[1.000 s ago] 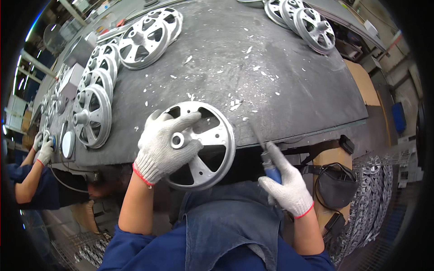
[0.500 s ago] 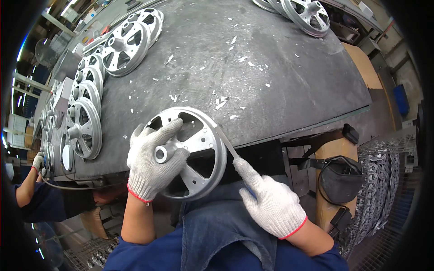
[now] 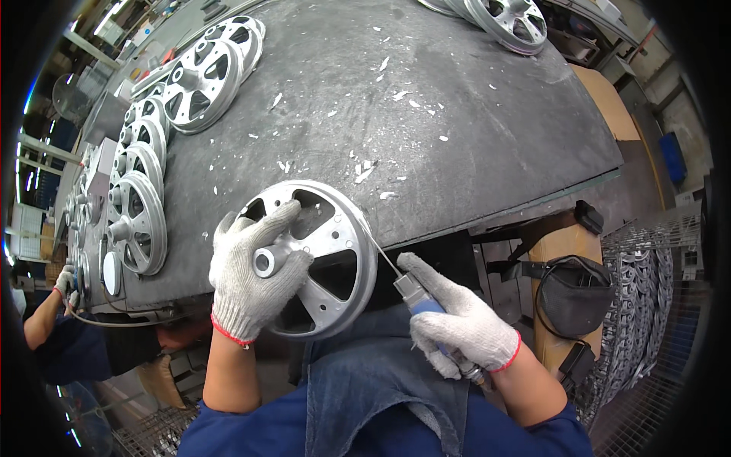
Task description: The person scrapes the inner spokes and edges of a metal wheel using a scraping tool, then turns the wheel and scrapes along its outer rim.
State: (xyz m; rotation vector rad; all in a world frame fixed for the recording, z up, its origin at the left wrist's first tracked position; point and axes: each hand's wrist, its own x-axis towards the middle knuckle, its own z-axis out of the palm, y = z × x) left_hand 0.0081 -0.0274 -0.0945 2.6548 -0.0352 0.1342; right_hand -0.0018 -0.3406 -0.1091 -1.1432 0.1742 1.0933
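Note:
A silver cast metal wheel (image 3: 346,232) with broad spokes stands tilted at the table's near edge. My left hand (image 3: 251,274), in a white knitted glove with a red cuff, grips it around the hub, thumb and fingers on either side. My right hand (image 3: 464,316), gloved alike, is closed around an air file (image 3: 426,306) with a blue body and a hose fitting at its rear. Its thin blade reaches up and left to the wheel's right rim; whether it touches is hard to tell. My right index finger lies along the tool's top.
Silver wheels (image 3: 137,221) stand in a row along the left of the dark table (image 3: 487,145), with more wheels (image 3: 510,23) at the far right. Metal flakes (image 3: 364,174) lie scattered. A black pouch (image 3: 575,301) is at right. A co-worker's gloved hand (image 3: 65,280) shows at far left.
My right hand has turned and shifted slightly right, so the tool's blue body now shows and its blade appears edge-on. My left hand still holds the wheel. The view has shifted slightly.

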